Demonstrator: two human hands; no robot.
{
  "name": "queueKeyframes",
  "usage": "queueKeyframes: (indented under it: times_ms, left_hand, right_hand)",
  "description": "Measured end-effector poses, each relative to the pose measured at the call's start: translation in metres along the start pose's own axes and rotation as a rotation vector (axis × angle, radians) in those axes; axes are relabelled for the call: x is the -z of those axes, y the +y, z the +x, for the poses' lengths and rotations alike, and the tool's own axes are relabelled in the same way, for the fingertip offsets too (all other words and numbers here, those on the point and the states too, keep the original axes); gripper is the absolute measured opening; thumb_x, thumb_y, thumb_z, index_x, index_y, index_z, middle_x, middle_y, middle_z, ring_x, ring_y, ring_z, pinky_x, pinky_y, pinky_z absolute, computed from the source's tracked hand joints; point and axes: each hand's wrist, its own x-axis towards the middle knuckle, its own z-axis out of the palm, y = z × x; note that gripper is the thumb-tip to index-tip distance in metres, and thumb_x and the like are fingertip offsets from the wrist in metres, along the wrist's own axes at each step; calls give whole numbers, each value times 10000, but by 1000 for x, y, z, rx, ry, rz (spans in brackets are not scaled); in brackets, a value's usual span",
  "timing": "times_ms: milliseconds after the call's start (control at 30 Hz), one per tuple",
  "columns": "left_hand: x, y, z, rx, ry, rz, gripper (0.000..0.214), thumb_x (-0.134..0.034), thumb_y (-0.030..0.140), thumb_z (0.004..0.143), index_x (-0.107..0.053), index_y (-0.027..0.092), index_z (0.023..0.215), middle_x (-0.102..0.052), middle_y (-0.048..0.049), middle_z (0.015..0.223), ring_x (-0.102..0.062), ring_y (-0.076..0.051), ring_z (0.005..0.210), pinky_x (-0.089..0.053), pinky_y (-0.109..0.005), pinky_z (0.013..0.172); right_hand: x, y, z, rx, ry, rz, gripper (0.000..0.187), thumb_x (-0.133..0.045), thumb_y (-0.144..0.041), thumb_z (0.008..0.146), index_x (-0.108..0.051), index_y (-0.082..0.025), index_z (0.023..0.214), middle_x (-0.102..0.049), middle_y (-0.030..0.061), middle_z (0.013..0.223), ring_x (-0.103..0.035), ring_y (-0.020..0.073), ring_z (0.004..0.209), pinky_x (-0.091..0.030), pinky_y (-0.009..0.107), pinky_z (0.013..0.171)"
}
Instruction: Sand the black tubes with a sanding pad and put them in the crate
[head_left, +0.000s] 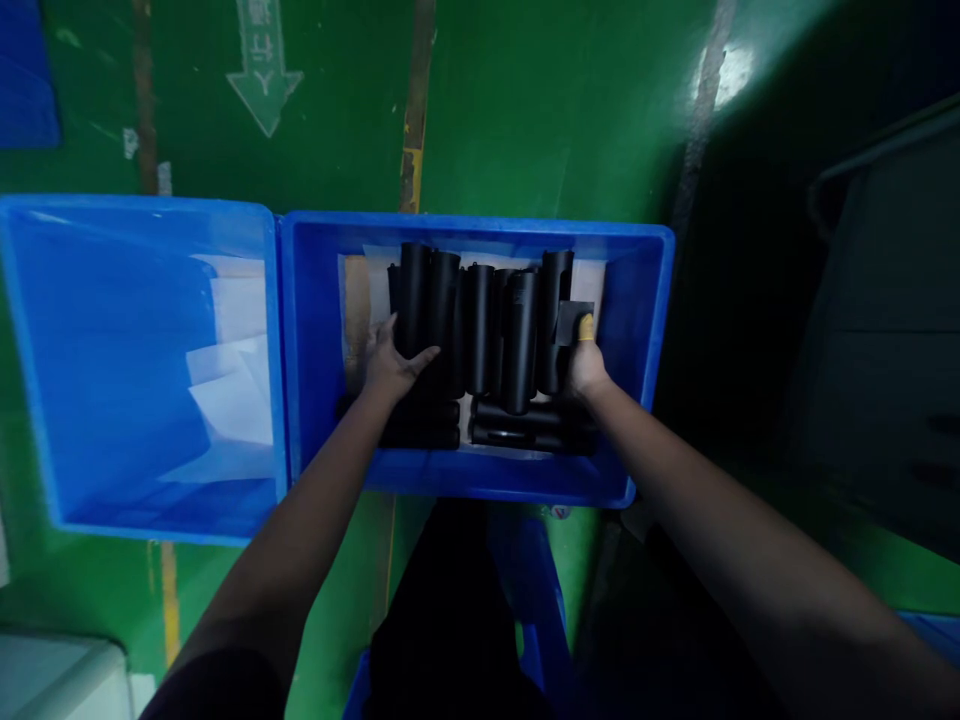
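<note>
Several black tubes (480, 330) stand side by side in a blue crate (480, 222). More black tubes (525, 428) lie crosswise along its near side. My left hand (391, 365) is inside the crate at the left end of the row, its thumb spread away from its fingers, against the tubes there. At the right end, my right hand (586, 362) grips a small dark square piece (572, 322), with its thumb in a yellow finger cover. The piece overlaps the rightmost tube (556, 275). The undersides of both hands are hidden.
A second blue crate (135, 350) with white sheets (232, 390) in it adjoins on the left. Paper and brown cardboard (356, 300) line the tube crate. The green floor (525, 120) has worn lines and an arrow. A dark cabinet-like shape (885, 330) stands at right.
</note>
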Motion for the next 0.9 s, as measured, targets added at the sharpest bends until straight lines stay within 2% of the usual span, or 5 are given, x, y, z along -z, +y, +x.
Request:
queueKeyframes:
  times_ms: [100, 267, 433, 567, 900]
  left_hand:
    - [-13, 1, -3, -65, 58, 46, 879, -877, 392, 637, -493, 149, 1389, -473, -188, 1440, -470, -313, 1363, -359, -440, 1183]
    - [-14, -6, 10, 103, 149, -171, 829, -906, 477, 570, -558, 194, 1267, -491, -172, 1440, -436, -364, 1390, -346, -499, 1182]
    - [-5, -18, 22, 138, 33, -358, 722, -792, 608, 674, -568, 178, 1210, -662, -153, 1223, -624, -325, 1197, -497, -471, 1052]
    - [3, -24, 26, 148, -79, -454, 668, -763, 659, 666, -624, 211, 1142, -702, -118, 1171, -630, -328, 1197, -511, -479, 1034]
    - [3, -21, 22, 254, -265, -617, 715, -823, 546, 581, -633, 238, 1198, -725, -100, 1172, -656, -353, 1162, -582, -512, 945]
  right_hand:
    - [-8, -9, -6, -117, 14, 51, 642, -289, -746, 906, -654, -240, 1059, -749, 65, 914, -660, 261, 1061, -514, 508, 999]
    - [-24, -20, -14, -215, 11, 146, 644, -269, -734, 923, -653, -242, 1080, -751, 52, 900, -664, 245, 1042, -508, 495, 1009]
    - [-28, -22, -13, -195, -26, 146, 609, -256, -668, 959, -670, -237, 1079, -759, 52, 909, -664, 230, 1056, -492, 447, 1024]
    - [-26, -20, -10, -152, -65, 112, 651, -261, -713, 939, -681, -236, 1080, -763, 57, 933, -670, 232, 1054, -502, 440, 1008]
    - [-37, -19, -10, -213, -107, 142, 620, -274, -716, 933, -677, -268, 1079, -755, 26, 832, -700, 242, 991, -532, 462, 986]
